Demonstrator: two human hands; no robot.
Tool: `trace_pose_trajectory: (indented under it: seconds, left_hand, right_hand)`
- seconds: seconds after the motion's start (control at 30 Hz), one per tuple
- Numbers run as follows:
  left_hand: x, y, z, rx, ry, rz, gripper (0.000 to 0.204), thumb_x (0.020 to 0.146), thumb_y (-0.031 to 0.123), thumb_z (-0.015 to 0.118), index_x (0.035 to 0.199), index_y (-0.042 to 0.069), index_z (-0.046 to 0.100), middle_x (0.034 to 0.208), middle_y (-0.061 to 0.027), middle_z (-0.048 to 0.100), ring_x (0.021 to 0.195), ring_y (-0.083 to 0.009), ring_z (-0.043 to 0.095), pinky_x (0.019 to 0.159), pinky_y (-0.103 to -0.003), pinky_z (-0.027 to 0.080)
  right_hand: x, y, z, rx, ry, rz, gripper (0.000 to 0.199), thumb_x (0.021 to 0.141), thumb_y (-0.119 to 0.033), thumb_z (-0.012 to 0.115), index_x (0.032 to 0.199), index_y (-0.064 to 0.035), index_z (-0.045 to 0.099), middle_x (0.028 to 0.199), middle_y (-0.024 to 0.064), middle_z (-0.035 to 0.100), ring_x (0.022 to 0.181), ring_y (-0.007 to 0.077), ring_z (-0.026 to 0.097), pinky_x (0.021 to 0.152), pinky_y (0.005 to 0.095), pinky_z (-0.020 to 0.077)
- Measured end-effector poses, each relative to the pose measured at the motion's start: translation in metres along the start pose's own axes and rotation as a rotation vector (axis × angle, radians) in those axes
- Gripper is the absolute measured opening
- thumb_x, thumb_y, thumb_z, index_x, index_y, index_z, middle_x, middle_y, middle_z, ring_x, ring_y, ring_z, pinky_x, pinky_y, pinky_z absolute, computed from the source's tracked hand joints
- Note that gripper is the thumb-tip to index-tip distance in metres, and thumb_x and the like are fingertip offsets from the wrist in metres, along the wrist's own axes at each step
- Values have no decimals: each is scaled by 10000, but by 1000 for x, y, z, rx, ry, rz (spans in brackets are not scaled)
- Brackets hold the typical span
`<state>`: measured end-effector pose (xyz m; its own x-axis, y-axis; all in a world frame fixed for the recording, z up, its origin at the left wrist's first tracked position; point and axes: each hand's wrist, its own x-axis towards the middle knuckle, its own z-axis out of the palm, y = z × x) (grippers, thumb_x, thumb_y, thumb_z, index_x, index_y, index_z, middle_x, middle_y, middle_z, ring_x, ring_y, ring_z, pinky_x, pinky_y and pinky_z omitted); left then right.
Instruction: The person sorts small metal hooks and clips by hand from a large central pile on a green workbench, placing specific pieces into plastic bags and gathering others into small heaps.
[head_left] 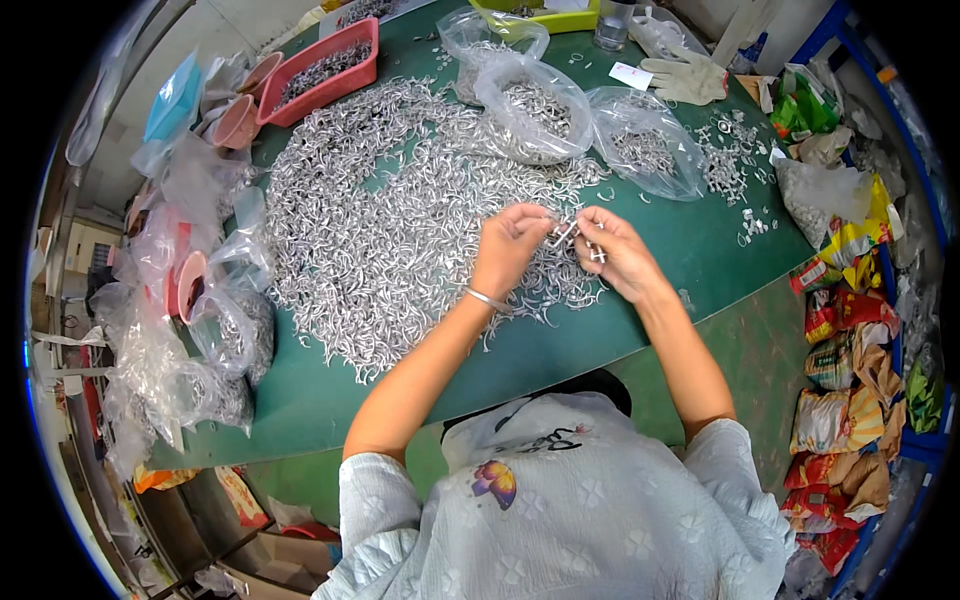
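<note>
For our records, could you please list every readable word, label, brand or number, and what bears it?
None reads clearly.
White rectangular paper slip: mark too small.
Pale patterned cloth shirt: dark script, illegible.
Red glossy plastic packages: print too small, blurred.

A pale grey-blue blouse (575, 520) with short sleeves (380, 498) is being worn, its crinkled fabric being patterned with tonal petalled motifs (590, 490). It is being decorated by a purple-and-orange butterfly (495, 484) and dark script lettering (552, 440). The left wrist (480, 286) is being encircled by a slim silver-coloured bangle (488, 299).
</note>
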<state>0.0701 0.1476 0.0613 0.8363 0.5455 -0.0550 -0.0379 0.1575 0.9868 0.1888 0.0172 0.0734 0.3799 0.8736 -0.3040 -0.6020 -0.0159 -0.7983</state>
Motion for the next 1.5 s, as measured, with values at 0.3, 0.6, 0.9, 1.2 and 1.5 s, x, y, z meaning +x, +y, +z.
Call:
trace_pose_trajectory:
  seconds: [0.3, 0.6, 0.9, 1.2, 1.5]
  left_hand:
    - [-12, 12, 31, 523, 254, 324, 99, 772, -19, 627, 867, -6, 649, 808, -68, 590, 745, -140, 561, 666, -246, 446]
    - [-13, 9, 33, 215, 13, 309, 385, 782, -130, 539, 1151, -18, 533, 1041, -103, 579, 990, -166, 581, 865, -248, 472]
    - [-9, 10, 32, 103, -84, 94, 273, 850, -44, 529, 1123, -39, 533, 932, -98, 629, 790, -135, 621, 675, -214, 503]
    - [-2, 20, 42, -209, -26, 40, 247, 876, 34, 512, 1092, -86, 516, 917, -143, 628, 787, -162, 622, 682, -256, 524]
    - [-13, 19, 36, -124, -17, -86, 256, 853, 76, 574, 1076, -48, 551, 914, -89, 631, 811, -133, 607, 681, -244, 512]
  right_hand:
    - [-2, 22, 20, 269, 90, -142, 138, 921, -200, 520, 972, -73, 503, 821, 10, 529, 681, 83, 493, 546, 228, 392]
    - [1, 10, 6, 305, 143, -140, 135, 847, -183, 613, 942, -113, 548, 748, -31, 565, 594, 62, 519, 485, 189, 382]
    - [1, 3, -2, 279, 281, -227, 143, 871, -141, 588, 966, -45, 543, 770, 34, 580, 607, 102, 540, 489, 228, 431]
    - [-8, -20, 10, -210, 390, -678, 114, 860, -74, 596, 941, -10, 549, 764, 20, 562, 591, 68, 517, 464, 206, 433]
    - [1, -24, -12, 153, 351, -419, 180, 883, -54, 540, 1052, -6, 500, 819, 82, 574, 657, 149, 564, 483, 252, 450]
